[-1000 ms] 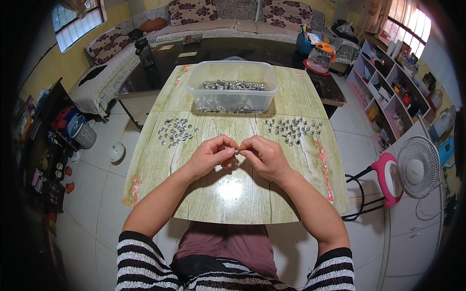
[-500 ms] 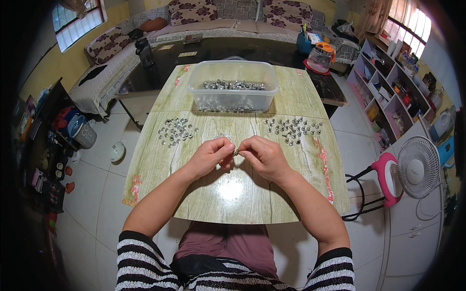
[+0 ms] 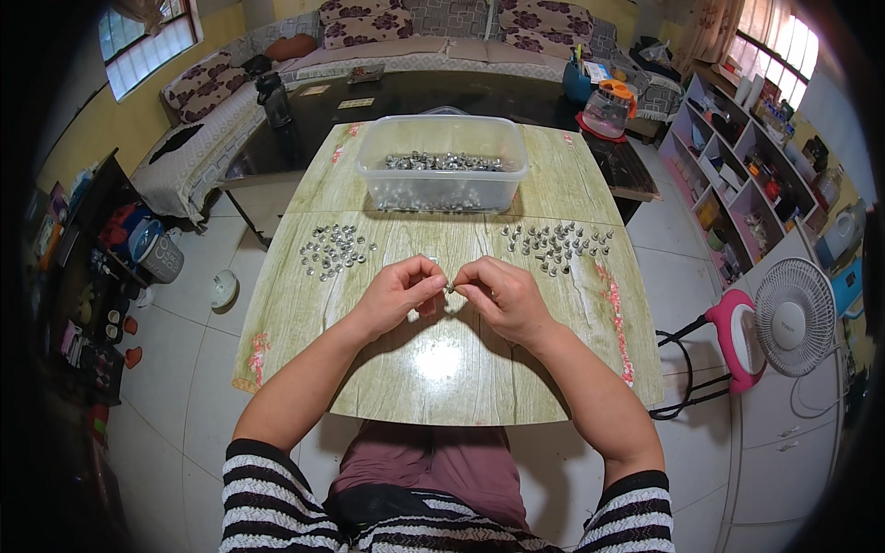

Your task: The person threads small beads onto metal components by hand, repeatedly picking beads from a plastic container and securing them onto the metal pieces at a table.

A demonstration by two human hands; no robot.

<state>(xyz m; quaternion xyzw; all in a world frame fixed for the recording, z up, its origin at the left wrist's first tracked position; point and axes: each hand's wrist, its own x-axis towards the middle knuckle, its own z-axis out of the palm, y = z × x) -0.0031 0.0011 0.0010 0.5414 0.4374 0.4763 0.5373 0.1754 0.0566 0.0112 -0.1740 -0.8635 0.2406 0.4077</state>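
Note:
My left hand (image 3: 402, 295) and my right hand (image 3: 503, 299) meet above the middle of the table, both closed in a pinch. Between the fingertips is a small metal stud (image 3: 450, 288), gripped from both sides; its exact shape is mostly hidden. To the left of my left hand lies a loose group of shiny round clear-and-silver caps (image 3: 337, 249). Beyond my right hand stand several small dark-grey metal studs with pointed stems (image 3: 556, 243). A few shiny bits behind my left hand are largely covered by its fingers.
A translucent plastic box (image 3: 442, 192) with many small metal pieces stands at the table's far side. The wood-patterned table (image 3: 304, 369) adjoins a dark table (image 3: 341, 101) bearing a bottle and a jug (image 3: 608, 109). A white fan (image 3: 793, 318) and pink-backed chair (image 3: 735, 341) stand right.
Both hands stay almost in place, with a slight shift of the fingertips around the stud. My left hand has risen a little, covering more of the shiny bits behind it.

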